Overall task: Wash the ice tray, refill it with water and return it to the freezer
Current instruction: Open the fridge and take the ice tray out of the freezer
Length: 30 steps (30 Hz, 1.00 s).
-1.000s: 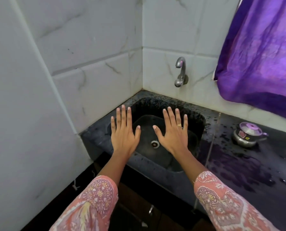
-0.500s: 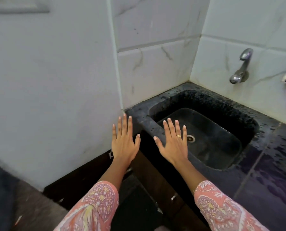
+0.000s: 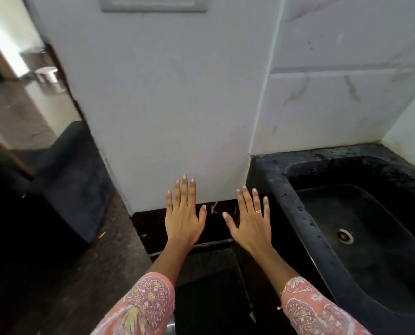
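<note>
Both hands are extended palm-down, fingers straight and spread: the left hand [image 3: 183, 221] and the right hand [image 3: 251, 226] each hold nothing and appear to hang in the air. The ice tray is not in view, nor is any freezer. The sink [image 3: 296, 209], set in the dark table [image 3: 262, 163] at right, shows only its drain [image 3: 345, 235]. Assessment: no step appears begun. Fetching, washing, refilling and returning the tray all remain.
</note>
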### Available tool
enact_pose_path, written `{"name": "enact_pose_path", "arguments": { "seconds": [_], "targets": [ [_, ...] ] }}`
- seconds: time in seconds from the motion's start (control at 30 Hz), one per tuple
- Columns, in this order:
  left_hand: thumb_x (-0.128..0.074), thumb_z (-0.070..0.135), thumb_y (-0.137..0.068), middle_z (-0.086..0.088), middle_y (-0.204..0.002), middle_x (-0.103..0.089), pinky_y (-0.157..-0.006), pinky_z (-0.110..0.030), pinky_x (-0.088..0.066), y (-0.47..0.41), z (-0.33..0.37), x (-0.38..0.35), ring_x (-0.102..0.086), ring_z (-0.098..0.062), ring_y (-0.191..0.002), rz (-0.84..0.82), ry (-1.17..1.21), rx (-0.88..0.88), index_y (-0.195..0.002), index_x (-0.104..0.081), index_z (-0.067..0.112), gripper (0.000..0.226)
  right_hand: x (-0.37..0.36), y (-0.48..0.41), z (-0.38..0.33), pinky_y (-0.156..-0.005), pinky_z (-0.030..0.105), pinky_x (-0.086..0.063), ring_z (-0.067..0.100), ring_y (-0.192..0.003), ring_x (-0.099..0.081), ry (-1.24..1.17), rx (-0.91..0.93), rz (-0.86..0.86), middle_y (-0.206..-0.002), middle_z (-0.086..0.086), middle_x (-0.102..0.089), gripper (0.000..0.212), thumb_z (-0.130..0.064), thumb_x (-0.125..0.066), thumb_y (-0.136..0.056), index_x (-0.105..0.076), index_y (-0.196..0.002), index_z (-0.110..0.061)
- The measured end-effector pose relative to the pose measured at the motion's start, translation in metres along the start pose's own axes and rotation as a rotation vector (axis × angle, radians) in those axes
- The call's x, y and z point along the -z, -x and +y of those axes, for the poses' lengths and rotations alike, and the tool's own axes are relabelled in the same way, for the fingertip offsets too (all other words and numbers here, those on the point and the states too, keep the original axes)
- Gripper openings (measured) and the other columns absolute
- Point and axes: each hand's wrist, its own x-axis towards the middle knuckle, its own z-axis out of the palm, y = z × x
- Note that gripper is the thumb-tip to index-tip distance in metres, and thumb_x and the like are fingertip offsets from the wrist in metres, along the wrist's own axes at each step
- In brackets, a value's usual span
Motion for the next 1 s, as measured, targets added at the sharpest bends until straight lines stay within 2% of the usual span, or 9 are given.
{"name": "enact_pose_path", "arguments": {
  "seconds": [0.27, 0.57, 0.7, 1.0],
  "targets": [
    [-0.035, 0.042, -0.095, -0.006, -0.157, 0.01, -0.114, -0.036, 0.016, 0.064, -0.023, 0.013, 0.017, -0.022, -0.143, 0.024, -0.065, 0.233, -0.145, 0.012, 0.018, 0.073, -0.007, 0.014, -0.032, -0.113, 0.041, 0.012, 0.023, -0.145, 0.002, -0.099, 0.233, -0.05, -0.158, 0.003, -0.007, 0.074, -0.062, -0.025, -0.09, -0.009, -0.148, -0.018],
    [-0.035, 0.042, -0.095, -0.006, -0.157, 0.012, -0.115, -0.037, 0.015, 0.137, -0.043, 0.033, 0.018, -0.022, -0.143, 0.062, -0.122, 0.512, -0.146, 0.011, 0.019, 0.072, -0.015, 0.045, -0.079, -0.112, 0.038, 0.018, 0.016, -0.14, 0.016, -0.202, 0.506, -0.131, -0.158, 0.002, -0.002, 0.074, -0.062, -0.02, -0.089, -0.005, -0.148, -0.02],
    [-0.027, 0.045, -0.095, -0.005, -0.156, 0.014, -0.114, -0.036, 0.016, 0.171, -0.053, 0.045, 0.019, -0.022, -0.142, 0.074, -0.163, 0.609, -0.146, 0.012, 0.02, 0.069, -0.013, 0.059, -0.106, -0.113, 0.037, 0.017, 0.016, -0.14, 0.019, -0.244, 0.614, -0.151, -0.158, 0.001, 0.001, 0.073, -0.061, -0.022, -0.091, -0.002, -0.148, -0.02],
    [-0.033, 0.044, -0.095, -0.001, -0.153, 0.022, -0.111, -0.032, 0.022, 0.227, -0.088, 0.081, 0.026, -0.019, -0.139, 0.128, -0.197, 0.78, -0.144, 0.016, 0.023, 0.073, -0.004, 0.089, -0.177, -0.115, 0.034, 0.009, 0.017, -0.141, 0.017, -0.336, 0.825, -0.164, -0.158, 0.001, 0.002, 0.075, -0.061, -0.024, -0.091, 0.001, -0.148, -0.02]
  ]
}}
